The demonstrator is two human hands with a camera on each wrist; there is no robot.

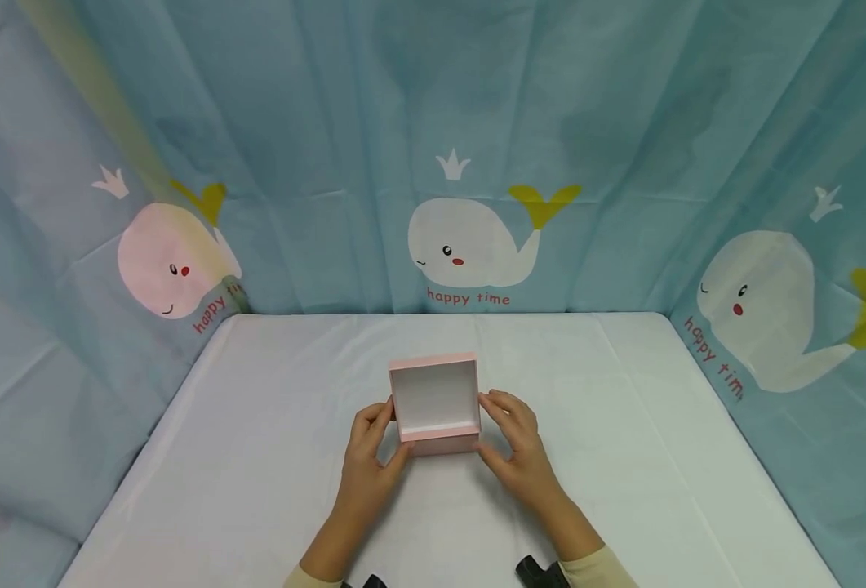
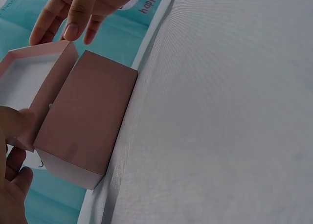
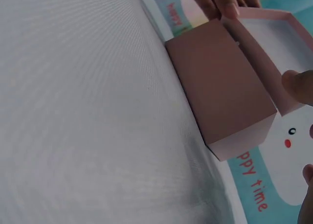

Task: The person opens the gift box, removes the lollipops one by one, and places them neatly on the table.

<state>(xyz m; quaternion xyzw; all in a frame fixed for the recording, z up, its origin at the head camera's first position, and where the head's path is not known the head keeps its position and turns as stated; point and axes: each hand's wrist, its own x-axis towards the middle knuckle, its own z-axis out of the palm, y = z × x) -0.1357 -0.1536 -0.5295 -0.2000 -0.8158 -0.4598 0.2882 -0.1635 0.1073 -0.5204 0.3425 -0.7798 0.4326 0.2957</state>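
Observation:
A small pink box (image 1: 445,446) stands on the table in front of me. Its pink lid (image 1: 436,396) is tilted up above it, white inside facing me. My left hand (image 1: 365,469) holds the lid's left side, thumb at the lower corner and fingers toward the back. On the other side, my right hand (image 1: 521,457) holds the lid's right edge between thumb and fingers. Both wrist views show the box's plain pink front and the lid's rim close along its top edge. The box's interior is hidden.
A white cloth (image 1: 256,490) covers the table. Blue curtains (image 1: 315,163) with whale prints hang along the back and both sides. Dark wrist devices (image 1: 541,572) show near the sleeves.

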